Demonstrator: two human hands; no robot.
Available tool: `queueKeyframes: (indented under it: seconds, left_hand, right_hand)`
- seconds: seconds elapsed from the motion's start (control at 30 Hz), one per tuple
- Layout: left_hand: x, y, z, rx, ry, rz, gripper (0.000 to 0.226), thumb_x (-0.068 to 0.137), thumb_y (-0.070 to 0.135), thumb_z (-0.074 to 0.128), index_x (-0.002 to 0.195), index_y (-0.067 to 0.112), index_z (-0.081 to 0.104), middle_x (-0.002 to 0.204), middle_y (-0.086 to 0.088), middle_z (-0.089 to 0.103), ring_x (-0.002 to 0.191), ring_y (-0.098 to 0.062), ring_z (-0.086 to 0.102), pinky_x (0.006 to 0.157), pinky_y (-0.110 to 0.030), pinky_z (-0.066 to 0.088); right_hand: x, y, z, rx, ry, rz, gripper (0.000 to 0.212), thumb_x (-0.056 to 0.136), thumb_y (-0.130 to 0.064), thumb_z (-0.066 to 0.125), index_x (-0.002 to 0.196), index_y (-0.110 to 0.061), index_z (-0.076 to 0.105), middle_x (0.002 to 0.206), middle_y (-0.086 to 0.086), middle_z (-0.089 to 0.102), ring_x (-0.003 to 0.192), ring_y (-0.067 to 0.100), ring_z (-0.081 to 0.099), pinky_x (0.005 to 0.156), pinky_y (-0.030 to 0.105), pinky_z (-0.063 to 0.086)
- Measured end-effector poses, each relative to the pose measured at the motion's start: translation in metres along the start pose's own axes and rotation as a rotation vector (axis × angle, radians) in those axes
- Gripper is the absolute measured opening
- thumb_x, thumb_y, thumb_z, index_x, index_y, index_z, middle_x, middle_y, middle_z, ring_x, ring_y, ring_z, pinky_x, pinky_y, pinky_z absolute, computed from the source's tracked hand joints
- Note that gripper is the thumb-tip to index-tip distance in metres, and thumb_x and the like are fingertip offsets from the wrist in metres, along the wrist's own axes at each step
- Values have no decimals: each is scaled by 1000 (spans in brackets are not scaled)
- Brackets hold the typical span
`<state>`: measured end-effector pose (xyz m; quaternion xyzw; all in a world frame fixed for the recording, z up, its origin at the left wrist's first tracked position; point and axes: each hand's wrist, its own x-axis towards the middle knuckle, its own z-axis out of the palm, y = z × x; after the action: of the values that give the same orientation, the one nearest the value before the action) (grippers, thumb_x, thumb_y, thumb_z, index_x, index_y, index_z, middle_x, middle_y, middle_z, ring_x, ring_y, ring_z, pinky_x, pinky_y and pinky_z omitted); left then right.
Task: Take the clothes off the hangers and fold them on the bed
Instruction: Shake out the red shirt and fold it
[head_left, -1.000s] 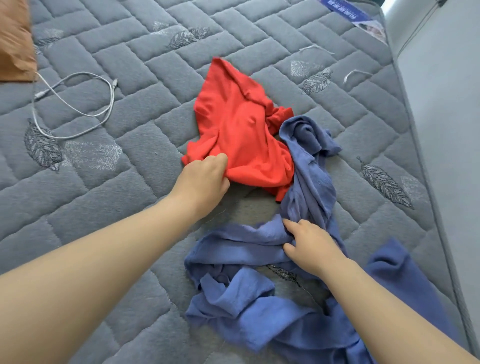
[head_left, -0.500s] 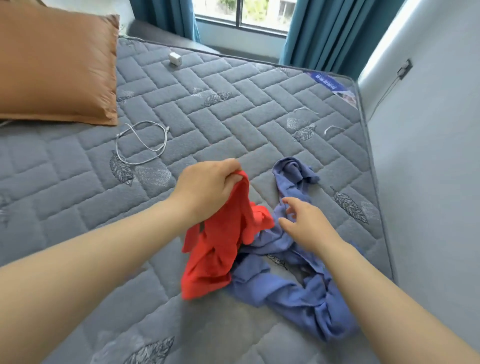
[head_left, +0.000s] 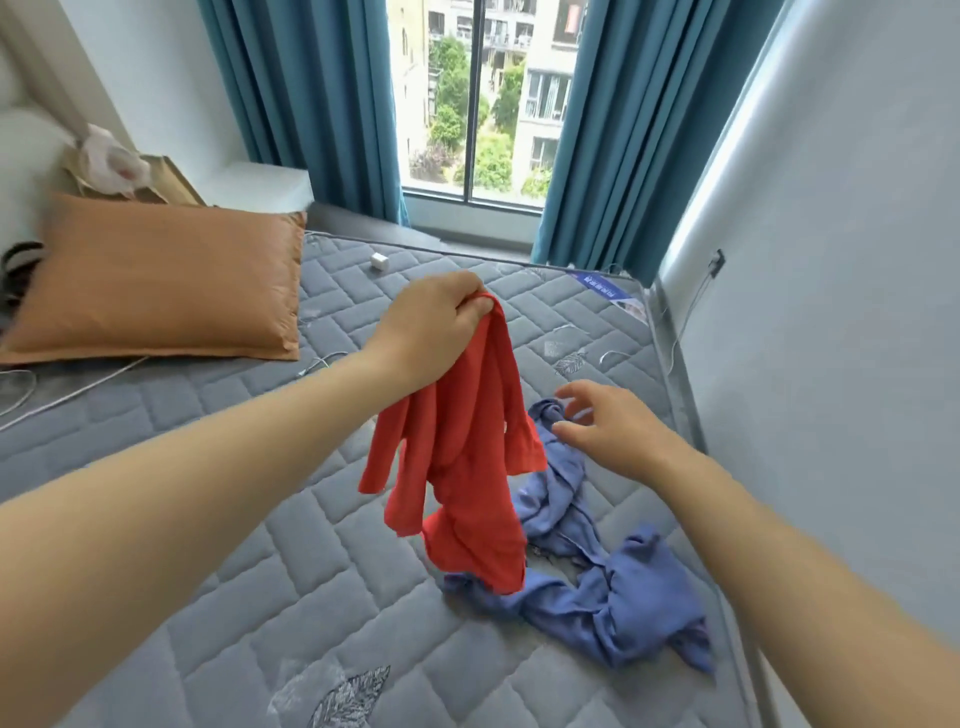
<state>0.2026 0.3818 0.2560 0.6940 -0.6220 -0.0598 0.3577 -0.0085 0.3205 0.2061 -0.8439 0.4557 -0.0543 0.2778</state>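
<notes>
two hands, left (head_left: 431, 322) tight around red shirt (head_left: 467, 467), right (head_left: 613, 431) slack, empty, over blue garment (head_left: 623, 597)

left hand (head_left: 431, 325) lifted red garment (head_left: 462, 457) higher, right hand (head_left: 608, 428) now off blue garment (head_left: 613, 587)

The only view, a wide-angle camera worn on the person's head, sits close above the near side of the bed (head_left: 270, 597) and looks forward and slightly down along it toward the window (head_left: 441, 104) beyond the bed's far edge, with the wall (head_left: 857, 260) on the bed's right.
</notes>
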Motion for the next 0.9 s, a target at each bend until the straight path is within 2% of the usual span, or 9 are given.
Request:
queueKeyframes:
  seconds: [0.13, 0.2, 0.3, 0.47, 0.67, 0.73, 0.8, 0.9]
  left_hand:
    - [17, 43, -55, 0, 12, 79, 14, 94, 22, 52, 82, 19, 59, 80, 3, 57, 88, -25, 57, 78, -36, 43]
    - [19, 64, -77, 2, 13, 109, 17, 95, 22, 51, 86, 15, 64, 82, 3, 59, 89, -23, 58, 80, -36, 45]
    - [23, 89, -104, -2, 25, 133, 21, 96, 22, 50, 90, 10, 66, 76, 7, 57, 85, -20, 56, 75, -33, 42]
    - [33, 119, -131, 27, 82, 122, 33, 99, 25, 46, 84, 2, 64, 79, -11, 61, 78, -24, 56, 70, -32, 43]
    - [43, 131, -137, 58, 53, 62, 31, 98, 23, 49, 90, -1, 68, 93, -12, 67, 88, -25, 59, 79, -33, 46]
    - [44, 133, -136, -16, 113, 15, 24, 97, 24, 51, 100, 6, 66, 100, -4, 64, 91, -20, 57, 80, -29, 42]
    - [43, 137, -135, -129, 154, -15, 16, 97, 22, 52, 107, 16, 63, 99, 3, 57, 84, -14, 53, 77, -25, 41]
    - [42, 142, -135, -185, 114, -14, 21, 97, 13, 49, 97, 24, 67, 97, 5, 60, 78, -2, 53, 65, -16, 39]
  right_hand:
    - [-22, -28, -42, 8, 41, 0, 41, 88, -23, 64, 128, -16, 59, 116, 4, 65, 101, 17, 62, 90, 28, 46]
    - [-32, -40, -61, 22, 71, 3, 41, 88, -22, 64, 128, -16, 59, 117, 4, 65, 101, 17, 62, 92, 29, 47]
    - [-44, -53, -86, 37, 115, -4, 41, 87, -23, 65, 127, -15, 60, 116, 4, 65, 103, 17, 61, 95, 32, 47]
    - [-63, -65, -112, 44, 168, -19, 39, 87, -27, 66, 125, -19, 61, 114, 0, 66, 99, 14, 62, 94, 33, 49]
    - [-78, -73, -122, 104, 199, -59, 37, 86, -27, 68, 122, -19, 62, 110, -1, 66, 95, 11, 63, 89, 26, 49]
    - [-83, -74, -126, 123, 208, -69, 37, 85, -29, 70, 120, -19, 63, 108, -3, 67, 93, 9, 63, 89, 27, 50]
    - [-86, -74, -126, 162, 176, -68, 36, 83, -30, 72, 117, -21, 64, 104, -5, 68, 92, 8, 65, 89, 28, 52]
    - [-89, -71, -117, 210, 76, -59, 32, 80, -31, 75, 110, -20, 69, 100, -7, 71, 93, 7, 67, 91, 31, 52]
